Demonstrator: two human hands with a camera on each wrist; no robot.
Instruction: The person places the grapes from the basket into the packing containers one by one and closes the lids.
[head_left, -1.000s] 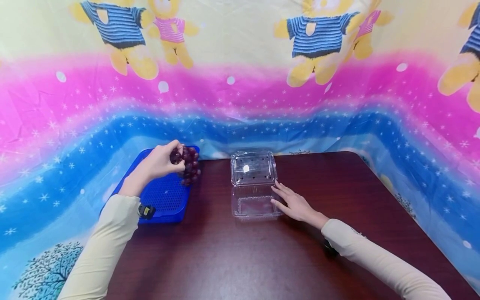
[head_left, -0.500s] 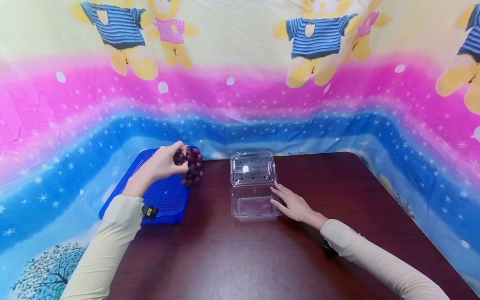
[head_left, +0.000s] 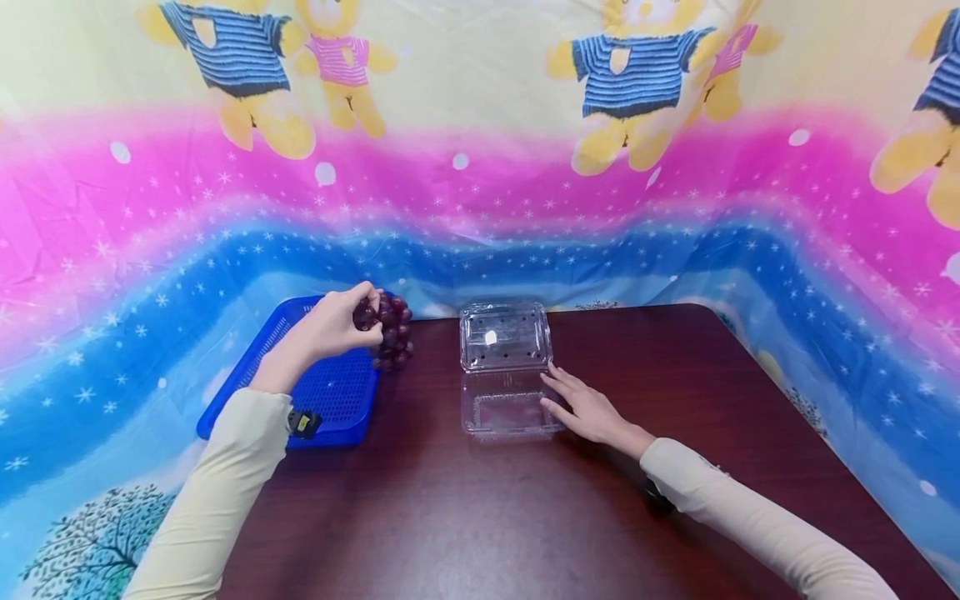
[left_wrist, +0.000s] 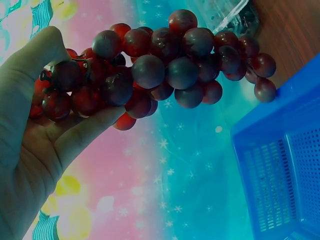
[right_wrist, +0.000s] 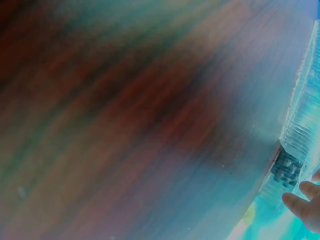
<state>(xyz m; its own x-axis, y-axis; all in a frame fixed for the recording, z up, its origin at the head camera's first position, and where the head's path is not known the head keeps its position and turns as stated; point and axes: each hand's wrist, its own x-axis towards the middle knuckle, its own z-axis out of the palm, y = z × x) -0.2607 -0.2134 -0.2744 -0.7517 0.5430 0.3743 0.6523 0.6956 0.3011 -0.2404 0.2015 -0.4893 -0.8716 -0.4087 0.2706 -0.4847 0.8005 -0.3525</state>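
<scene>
While I watch from my distance, I take the basket (head_left: 337,387) as my landmark. From the look of them, I'd judge the grapes (head_left: 393,333) light enough for one hand, limp as a whole, with smooth skins that could slip and bruise under a hard squeeze. The surest hold, I think, is the stem end, where several fruits bunch together—pinching a single grape low down might pull it loose. The free end looks likely to swing if it is turned quickly.

That stem end is just where I see the left hand (head_left: 330,325) gripping, thumb and fingers curled around the topmost fruits. The grapes hang off the ground over the right-hand edge of the basket, far end; whether the lowest fruit touches its rim, I cannot tell.

Well to the right of the basket, on the table (head_left: 480,517), sits the clear box (head_left: 510,433) with its lid (head_left: 506,337) raised. The right hand (head_left: 588,410) is on the side of the box away from the basket, fingers stretched out and seemingly resting against its rim—holding nothing, and well apart from the grapes.
</scene>
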